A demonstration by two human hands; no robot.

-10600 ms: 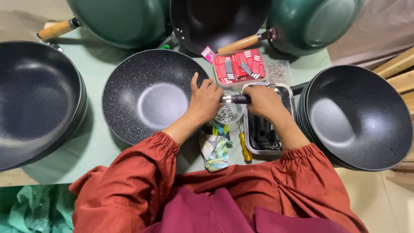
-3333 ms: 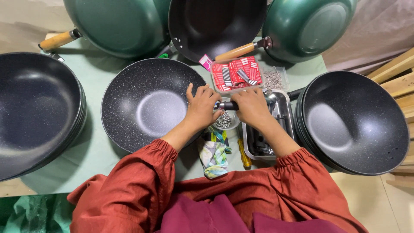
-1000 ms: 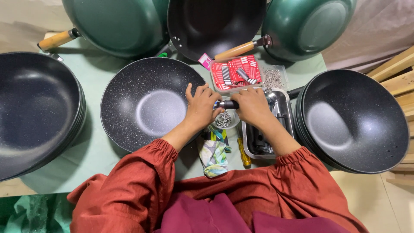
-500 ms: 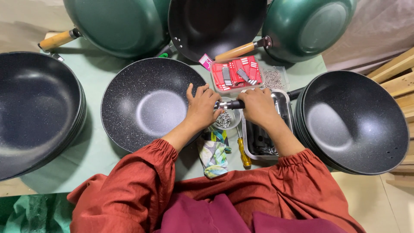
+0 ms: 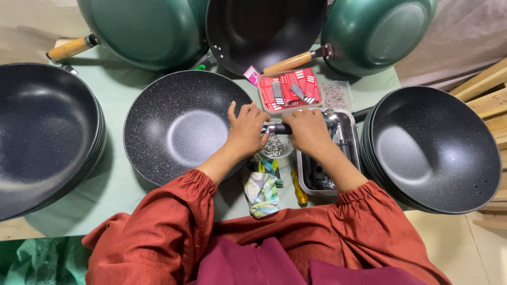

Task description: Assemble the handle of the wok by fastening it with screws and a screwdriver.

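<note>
At the far left of the pale green table (image 5: 121,184) sits a stack of dark non-stick woks (image 5: 42,137), nested and untouched; behind it a green wok with a wooden handle (image 5: 142,29) leans at the back edge.

Centre-left lies the speckled black wok (image 5: 182,126), bowl up, flat on the table; its right rim is under the left hand (image 5: 247,131), which is closed down over the rim where the handle meets it, fingers curled. The right hand (image 5: 306,129) is wrapped around a short dark handle piece (image 5: 279,128) lying level between the two hands; how firmly either hand grips cannot be told.

Judgement: the wok looks stiff and fairly heavy, its coating smooth and likely slippery; best held at the rim or at the handle mount, not by the bowl.

Just below the hands stands a small round dish of metal fasteners (image 5: 274,146); beside it a patterned cloth (image 5: 261,187) and a yellow-handled screwdriver (image 5: 299,191). Behind the hands is a clear tray of red striped packets (image 5: 289,89), with a smaller tray of small metal parts (image 5: 334,96) alongside; under the right forearm is a steel tray (image 5: 346,132) holding dark parts.

At the far right sits a second stack of dark woks (image 5: 433,150), well apart from the hands.
</note>
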